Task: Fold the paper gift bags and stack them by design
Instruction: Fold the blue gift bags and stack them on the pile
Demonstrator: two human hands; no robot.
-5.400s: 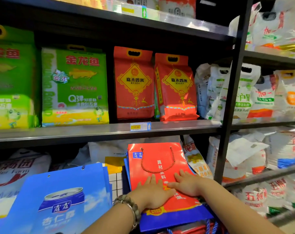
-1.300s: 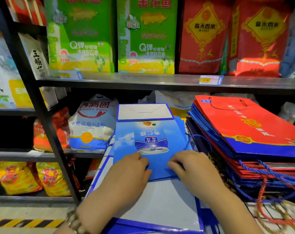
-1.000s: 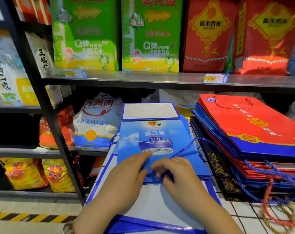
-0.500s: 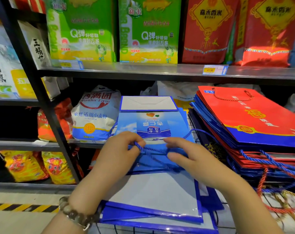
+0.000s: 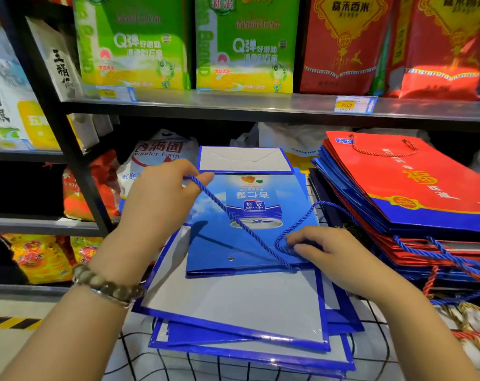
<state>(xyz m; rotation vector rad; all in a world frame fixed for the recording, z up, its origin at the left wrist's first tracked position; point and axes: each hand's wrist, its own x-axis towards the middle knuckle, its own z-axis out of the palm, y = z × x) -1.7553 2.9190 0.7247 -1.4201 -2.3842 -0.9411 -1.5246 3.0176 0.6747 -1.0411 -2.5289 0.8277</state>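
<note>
My left hand [image 5: 162,204] has thumb and forefinger closed on the blue cord [image 5: 233,216], lifted a little off the paper at the far left; my right hand [image 5: 332,257] is low at the near right, fingertips curled onto the cord's other loop where it meets the bag's near edge, pinching it as far as I can tell; so both grips are narrow and both hold cord, not paper.

Between them the cord runs taut on a diagonal, far-left to near-right, across the face of the flattened bag [image 5: 208,251]. The bag lies directly between my hands with its long axis pointing away from me: mouth edge and an eyelet [image 5: 231,259] nearest me, white base flap [image 5: 244,159] folded over at the far end. It rests flat on the blue stack [image 5: 233,303], which is where its design belongs; the red stack [image 5: 414,182] sits just beside it on the right, apart from this bag.

I judge the fold itself done and the handle the remaining nuisance. My right hand is nearer the cord's anchor, my left holds the slack; the slack should come down towards the right hand and lie inside the bag's outline, not trail off the left edge, else the next bag will sit crooked.
</note>
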